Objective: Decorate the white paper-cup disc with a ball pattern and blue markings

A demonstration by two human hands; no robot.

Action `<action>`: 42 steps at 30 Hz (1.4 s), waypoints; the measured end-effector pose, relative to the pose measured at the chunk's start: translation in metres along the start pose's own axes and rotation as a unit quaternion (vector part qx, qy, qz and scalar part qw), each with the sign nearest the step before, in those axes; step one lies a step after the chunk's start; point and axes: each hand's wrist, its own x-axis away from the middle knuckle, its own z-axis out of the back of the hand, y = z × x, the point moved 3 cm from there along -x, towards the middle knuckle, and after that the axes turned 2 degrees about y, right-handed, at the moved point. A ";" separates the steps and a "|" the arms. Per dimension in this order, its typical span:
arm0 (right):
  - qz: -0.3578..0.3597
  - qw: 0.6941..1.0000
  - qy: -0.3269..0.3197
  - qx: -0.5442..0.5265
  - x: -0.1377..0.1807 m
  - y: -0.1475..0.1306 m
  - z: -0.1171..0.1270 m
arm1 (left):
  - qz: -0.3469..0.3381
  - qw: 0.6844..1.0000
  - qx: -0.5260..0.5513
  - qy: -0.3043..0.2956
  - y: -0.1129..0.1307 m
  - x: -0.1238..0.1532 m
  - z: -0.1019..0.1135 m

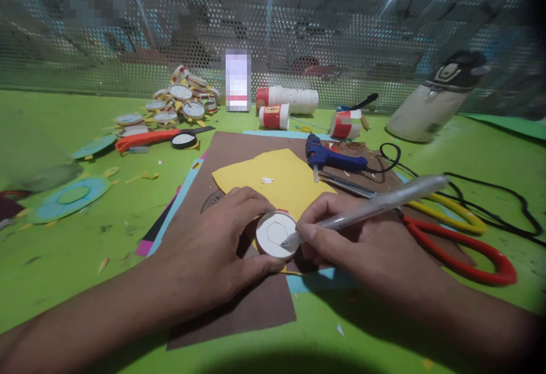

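Green tabletop, perforated metal screen behind, brown sheets under hands

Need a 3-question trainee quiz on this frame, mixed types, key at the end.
1. Which hand holds the pen?
2. True or false: the scissors have two red handles.
3. What outline is drawn on the white disc: (a) star, (b) hexagon, (c) triangle?

Key:
1. The right hand.
2. False; one handle is red, the other yellow.
3. b
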 end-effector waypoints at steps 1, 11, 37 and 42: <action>-0.001 1.000 0.000 0.001 0.000 0.000 0.000 | -0.001 1.000 0.001 0.001 0.000 0.000 0.000; -0.018 1.000 -0.009 0.013 0.004 0.000 0.000 | 0.007 1.000 0.002 -0.013 0.003 -0.002 -0.001; -0.024 1.000 -0.003 -0.020 0.002 -0.004 0.000 | -0.010 1.000 -0.006 -0.004 0.002 -0.001 0.000; -0.030 0.999 0.013 0.004 0.003 -0.002 0.001 | -0.019 1.000 0.006 0.001 0.003 -0.002 0.001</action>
